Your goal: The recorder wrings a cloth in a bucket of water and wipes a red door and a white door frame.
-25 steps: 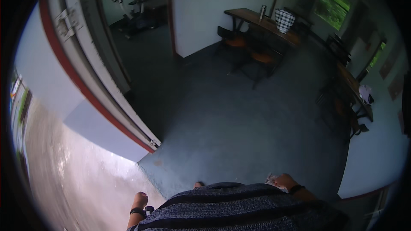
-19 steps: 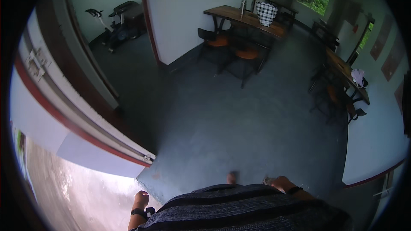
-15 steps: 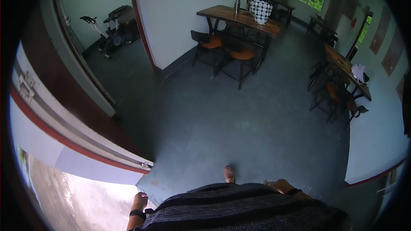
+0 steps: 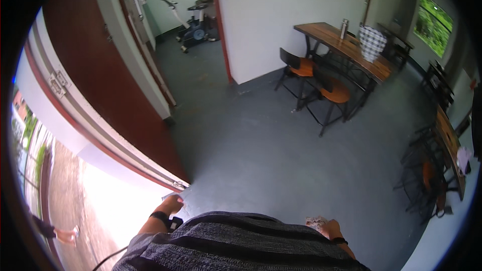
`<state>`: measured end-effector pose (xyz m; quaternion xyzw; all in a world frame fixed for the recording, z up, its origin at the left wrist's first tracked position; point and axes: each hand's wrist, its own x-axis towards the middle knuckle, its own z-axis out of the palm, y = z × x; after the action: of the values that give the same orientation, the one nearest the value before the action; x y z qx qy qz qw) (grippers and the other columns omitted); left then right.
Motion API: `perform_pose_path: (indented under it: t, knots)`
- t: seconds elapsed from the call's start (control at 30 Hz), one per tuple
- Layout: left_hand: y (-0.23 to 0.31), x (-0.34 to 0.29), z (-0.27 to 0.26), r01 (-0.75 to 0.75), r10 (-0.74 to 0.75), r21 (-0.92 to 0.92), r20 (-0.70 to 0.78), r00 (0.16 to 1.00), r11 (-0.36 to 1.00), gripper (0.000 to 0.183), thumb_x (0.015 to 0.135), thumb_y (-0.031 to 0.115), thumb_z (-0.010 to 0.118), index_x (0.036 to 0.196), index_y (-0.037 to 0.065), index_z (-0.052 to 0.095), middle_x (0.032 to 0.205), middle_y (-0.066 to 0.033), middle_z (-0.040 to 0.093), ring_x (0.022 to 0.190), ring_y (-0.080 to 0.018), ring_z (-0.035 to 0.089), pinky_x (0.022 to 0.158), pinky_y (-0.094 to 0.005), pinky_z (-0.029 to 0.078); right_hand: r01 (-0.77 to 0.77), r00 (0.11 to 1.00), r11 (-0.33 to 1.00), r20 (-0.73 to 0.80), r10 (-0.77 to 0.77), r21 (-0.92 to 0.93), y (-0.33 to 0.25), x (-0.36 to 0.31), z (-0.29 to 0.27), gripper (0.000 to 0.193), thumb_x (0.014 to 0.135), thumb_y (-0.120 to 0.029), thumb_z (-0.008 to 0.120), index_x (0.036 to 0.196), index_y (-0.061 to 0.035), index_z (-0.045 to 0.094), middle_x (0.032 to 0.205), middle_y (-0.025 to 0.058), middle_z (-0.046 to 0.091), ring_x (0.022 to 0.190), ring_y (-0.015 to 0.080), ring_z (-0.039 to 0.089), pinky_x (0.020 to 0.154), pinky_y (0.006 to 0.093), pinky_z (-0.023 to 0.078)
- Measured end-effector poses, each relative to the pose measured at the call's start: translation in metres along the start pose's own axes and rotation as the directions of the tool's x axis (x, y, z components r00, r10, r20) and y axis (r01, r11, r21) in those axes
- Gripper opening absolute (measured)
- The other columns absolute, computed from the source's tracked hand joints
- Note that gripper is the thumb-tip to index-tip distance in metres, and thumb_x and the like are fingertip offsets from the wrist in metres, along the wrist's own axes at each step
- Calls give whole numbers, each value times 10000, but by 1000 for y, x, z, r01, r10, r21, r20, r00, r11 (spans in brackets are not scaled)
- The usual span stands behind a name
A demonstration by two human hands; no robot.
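Observation:
My left hand (image 4: 172, 204) is at the lower edge, just inside the door frame's foot. Its fingers are curled in, and what they hold, if anything, is hidden. A black band with a dark watch-like piece (image 4: 173, 223) circles that wrist. At the right side of my body, my right hand (image 4: 332, 228) is closed on a crumpled pale patterned cloth (image 4: 316, 222); its exact kind is hard to make out. A thin dark band (image 4: 340, 241) sits on this wrist. Neither hand touches any furniture.
A brown door (image 4: 108, 70) stands open at left, beside a bright outdoor strip where a person's leg (image 4: 65, 234) shows. Ahead are an exercise bike (image 4: 196, 30), a wooden table (image 4: 326, 39) with a flask (image 4: 344, 28) and checked bag (image 4: 372, 43), and stools (image 4: 335, 92). Another table (image 4: 447, 133) stands right.
My view has swung left, so the furniture sits farther right and the doorway shows more. My left hand has come up a little; the pale cloth in my right hand now shows more clearly.

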<state>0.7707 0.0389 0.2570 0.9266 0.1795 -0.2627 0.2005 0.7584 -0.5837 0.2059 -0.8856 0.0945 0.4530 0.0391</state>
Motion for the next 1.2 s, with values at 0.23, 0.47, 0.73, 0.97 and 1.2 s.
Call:
perform_pose_path:
  t: [0.23,0.47,0.73,0.97,1.2]
  knots:
    - [88,33,-23,-99,101,-18,119,988,995,298,795,218,550,1066,100,585,1014,-154,626,999,-326,572,866,-375,447,375,800,772,-242,-549,-513,102,142,151,244,762,-313,573,694,-84,624,580,155,570,566,331,556,532,413,446]
    - [17,101,-3,6,-12,39,170,985,999,270,775,205,519,1003,105,622,991,-155,630,983,-316,578,831,-394,459,148,947,988,-281,-154,-43,16,114,19,339,731,-392,602,688,-55,607,605,166,561,574,333,555,518,417,437]
    - [0,182,-14,147,-138,-115,84,987,982,240,780,215,529,960,99,636,988,-144,636,978,-312,584,848,-380,466,112,888,993,-446,-116,-36,-80,92,-107,462,695,-481,637,681,-22,588,634,179,551,583,335,554,504,422,428]
    - [-29,237,-11,-56,12,306,145,989,950,238,756,173,559,934,66,675,1030,-156,626,966,-313,596,812,-376,480,209,764,977,-615,-194,-48,-159,96,-187,574,664,-559,666,675,6,571,659,191,542,592,336,554,491,427,419]
    - [-28,201,-7,478,-439,-226,202,875,849,623,802,534,509,1117,1,575,1168,-196,552,1103,-326,518,913,-412,414,289,864,952,-399,-306,-104,-179,137,-251,474,707,-477,654,720,-10,568,724,171,552,636,310,564,509,405,426]
